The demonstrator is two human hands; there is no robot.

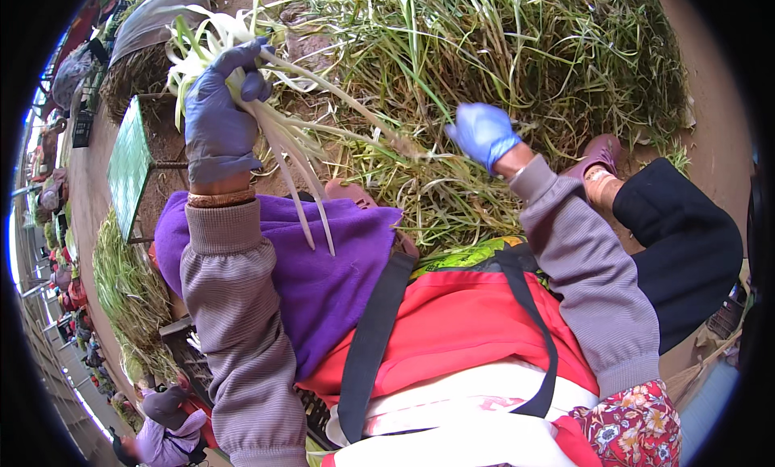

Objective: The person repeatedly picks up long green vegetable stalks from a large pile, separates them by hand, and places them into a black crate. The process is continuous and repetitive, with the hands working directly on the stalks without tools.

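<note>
My left hand, in a blue-purple glove, grips a bunch of long white-stemmed plants resembling spring onions. Their pale curled leaves stick out above the fist, and the thin white stems trail down and rightward over the purple cloth on my lap. My right hand, also gloved and blurred by motion, is over the loose green litter, with its fingers curled in. A green leaf runs up to its fingers; whether they pinch it is unclear. Beyond both hands lies a large heap of green stalks and leaves.
A small stand with a pale green top is at my left. Near it lie another heap of green stalks and a dark plastic crate. A seated person is at lower left. Cloth covers a bundle at upper left.
</note>
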